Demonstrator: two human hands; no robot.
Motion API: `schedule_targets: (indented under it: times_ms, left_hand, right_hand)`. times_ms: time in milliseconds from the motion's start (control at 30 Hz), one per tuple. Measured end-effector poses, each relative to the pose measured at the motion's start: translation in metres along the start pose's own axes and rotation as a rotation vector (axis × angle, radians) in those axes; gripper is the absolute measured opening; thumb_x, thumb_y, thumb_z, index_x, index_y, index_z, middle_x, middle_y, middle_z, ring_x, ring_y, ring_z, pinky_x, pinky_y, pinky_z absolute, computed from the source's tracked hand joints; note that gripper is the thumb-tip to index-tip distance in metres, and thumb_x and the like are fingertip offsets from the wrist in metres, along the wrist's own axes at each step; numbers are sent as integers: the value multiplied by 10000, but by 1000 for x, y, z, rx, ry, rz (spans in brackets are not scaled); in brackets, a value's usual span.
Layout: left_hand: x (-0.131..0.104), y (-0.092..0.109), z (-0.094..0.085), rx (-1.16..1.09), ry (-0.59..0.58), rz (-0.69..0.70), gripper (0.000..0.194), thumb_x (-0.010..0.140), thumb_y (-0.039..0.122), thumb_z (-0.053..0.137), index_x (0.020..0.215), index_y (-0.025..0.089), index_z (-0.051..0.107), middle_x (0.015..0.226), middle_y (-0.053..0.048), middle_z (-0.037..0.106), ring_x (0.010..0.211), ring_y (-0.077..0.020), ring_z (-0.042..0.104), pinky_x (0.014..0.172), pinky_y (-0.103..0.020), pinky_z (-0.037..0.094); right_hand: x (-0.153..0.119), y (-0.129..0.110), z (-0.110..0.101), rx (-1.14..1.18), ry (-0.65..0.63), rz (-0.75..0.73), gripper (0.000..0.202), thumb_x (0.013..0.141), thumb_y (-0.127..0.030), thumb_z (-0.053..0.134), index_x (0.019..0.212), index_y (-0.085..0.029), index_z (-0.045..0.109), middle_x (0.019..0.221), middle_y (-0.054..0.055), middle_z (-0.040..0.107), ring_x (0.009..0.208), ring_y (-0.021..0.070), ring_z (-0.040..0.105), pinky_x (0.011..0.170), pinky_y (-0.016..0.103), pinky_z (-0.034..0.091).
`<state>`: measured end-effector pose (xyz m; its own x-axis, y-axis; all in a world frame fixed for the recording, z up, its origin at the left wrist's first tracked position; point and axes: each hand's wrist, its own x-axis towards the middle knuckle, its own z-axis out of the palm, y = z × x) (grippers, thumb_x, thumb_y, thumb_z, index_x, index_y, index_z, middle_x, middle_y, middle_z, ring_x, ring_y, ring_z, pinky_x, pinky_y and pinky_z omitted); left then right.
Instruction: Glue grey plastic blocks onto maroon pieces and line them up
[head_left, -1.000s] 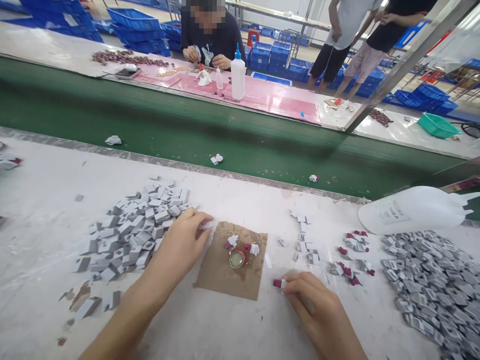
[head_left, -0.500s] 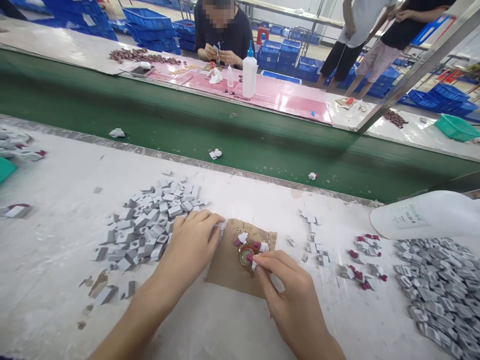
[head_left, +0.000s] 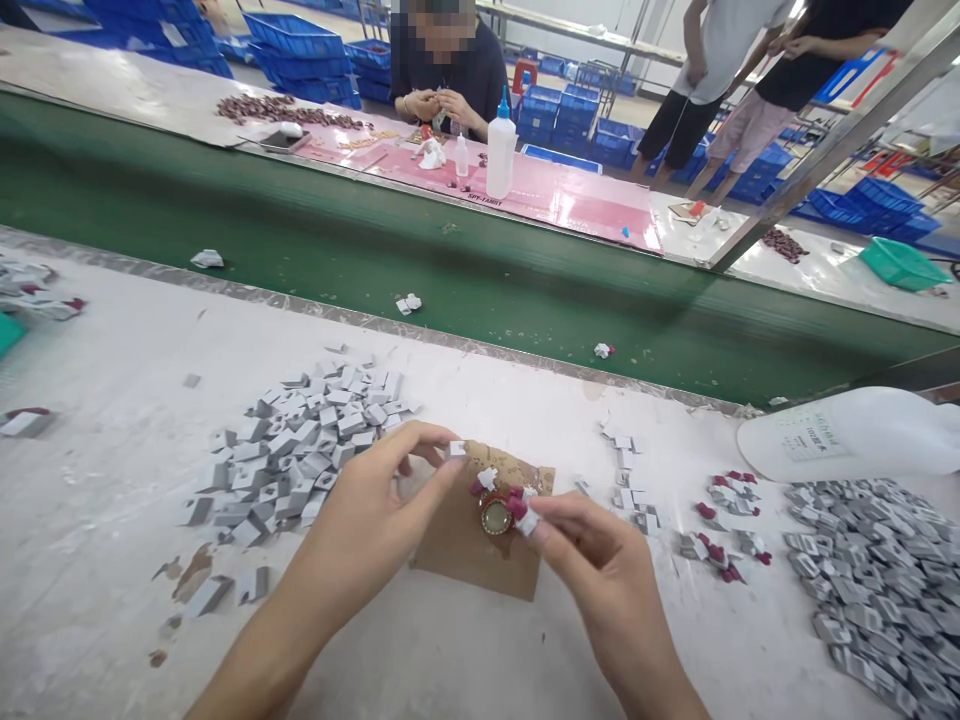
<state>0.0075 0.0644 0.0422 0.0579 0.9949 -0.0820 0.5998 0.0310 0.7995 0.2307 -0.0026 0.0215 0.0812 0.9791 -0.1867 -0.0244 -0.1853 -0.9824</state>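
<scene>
Between the thumb and fingertips of my left hand is a small grey block, held over the upper left edge of a brown cardboard piece. My right hand pinches a small white and dark red part just right of a round cap on the cardboard. Another white and red piece lies above the cap. A heap of grey blocks spreads left of my left hand.
Right of the cardboard are loose grey pieces, red and grey parts, a large grey pile and a white jug. Beyond the green belt, a person sits near a bottle.
My right hand has lifted its part off the round cap. My left hand has turned, showing the grey block at its fingertips. Pieces on the green belt have shifted left.
</scene>
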Motion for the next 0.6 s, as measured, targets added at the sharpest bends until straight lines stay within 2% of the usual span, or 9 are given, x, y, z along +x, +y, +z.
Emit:
schedule_targets:
  times_ms: [100, 167, 233, 333, 500, 600]
  left_hand:
    - [-10, 23, 4, -408, -171, -74, 215, 969, 494, 721, 1084, 323, 780, 1062, -32, 834, 1000, -273, 790, 819, -371, 635]
    - [-13, 34, 12, -569, -256, -94, 209, 978, 475, 728, 1089, 310, 791, 1088, -42, 841, 1007, -267, 802, 839, -366, 655]
    - [-14, 40, 21, -625, -292, -103, 215, 991, 472, 717, 1095, 299, 792, 1050, -49, 836, 956, -258, 798, 806, -362, 656]
    - [-13, 44, 29, -645, -300, -90, 222, 991, 473, 726, 1097, 290, 793, 1007, -56, 825, 915, -252, 780, 777, -356, 643]
    - [-13, 44, 30, -685, -344, -96, 259, 1014, 475, 731, 1149, 262, 789, 1048, -68, 823, 966, -243, 762, 794, -319, 608]
    - [-13, 44, 30, -709, -361, -89, 260, 1022, 472, 735, 1166, 262, 788, 1055, -64, 818, 964, -229, 753, 801, -299, 593]
  right_hand:
    - [8, -4, -3, 293, 13, 110, 211, 912, -456, 875, 1051, -298, 880, 1080, 85, 872, 1023, 305, 814, 942, 466, 675]
    - [12, -9, -3, 403, -25, 123, 209, 904, -453, 889, 1040, -295, 887, 1129, 97, 875, 1076, 322, 813, 990, 493, 663]
    - [13, -12, -1, 475, -59, 117, 179, 922, -427, 881, 1049, -302, 894, 1121, 95, 881, 1071, 322, 823, 1005, 501, 660]
    - [12, -12, -1, 508, -43, 101, 158, 946, -400, 866, 1067, -303, 895, 1106, 86, 884, 1048, 311, 829, 1006, 491, 658]
    - [9, -6, -3, 466, 22, 121, 210, 910, -414, 898, 1070, -278, 891, 1142, 79, 873, 1109, 303, 791, 1021, 439, 624]
    - [9, -5, -3, 473, 14, 121, 227, 902, -431, 904, 1072, -279, 894, 1124, 78, 873, 1092, 300, 784, 993, 430, 621]
